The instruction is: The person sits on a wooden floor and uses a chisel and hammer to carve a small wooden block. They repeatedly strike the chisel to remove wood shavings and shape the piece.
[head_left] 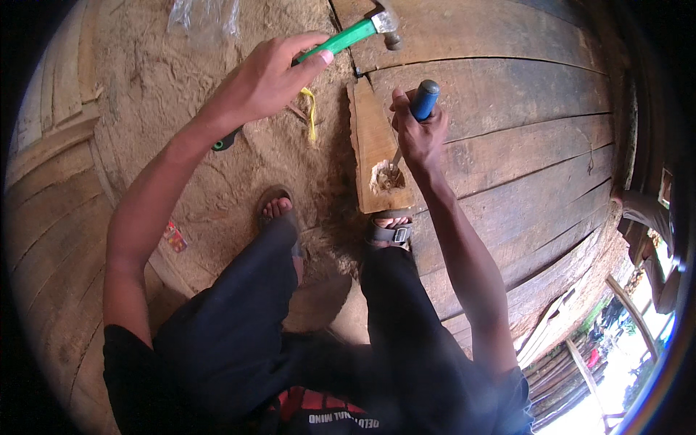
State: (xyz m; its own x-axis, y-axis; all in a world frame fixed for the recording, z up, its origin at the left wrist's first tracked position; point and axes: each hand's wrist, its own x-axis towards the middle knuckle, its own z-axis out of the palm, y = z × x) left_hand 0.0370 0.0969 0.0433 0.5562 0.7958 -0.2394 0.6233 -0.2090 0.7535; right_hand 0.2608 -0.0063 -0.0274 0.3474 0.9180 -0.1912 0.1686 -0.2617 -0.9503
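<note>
My left hand (272,76) is closed round the handle of a claw hammer (348,42). The hammer is raised to the upper middle, its metal head pointing away to the right and apart from the chisel. My right hand (423,134) grips a chisel (426,98) by its blue handle, which stands up out of the fist. The chisel's thin metal blade reaches down into a rough hollow cut in a tapered wooden block (373,130). Pale splintered wood lines this hollow, near the block's wide end by my right foot.
Wooden planks (522,134) form the surface to the right, with dark gaps between them. Wood dust (167,94) covers the ground on the left. A yellow strip (312,116), clear plastic (206,14) and a small red packet (175,237) lie there. My sandalled feet flank the near area.
</note>
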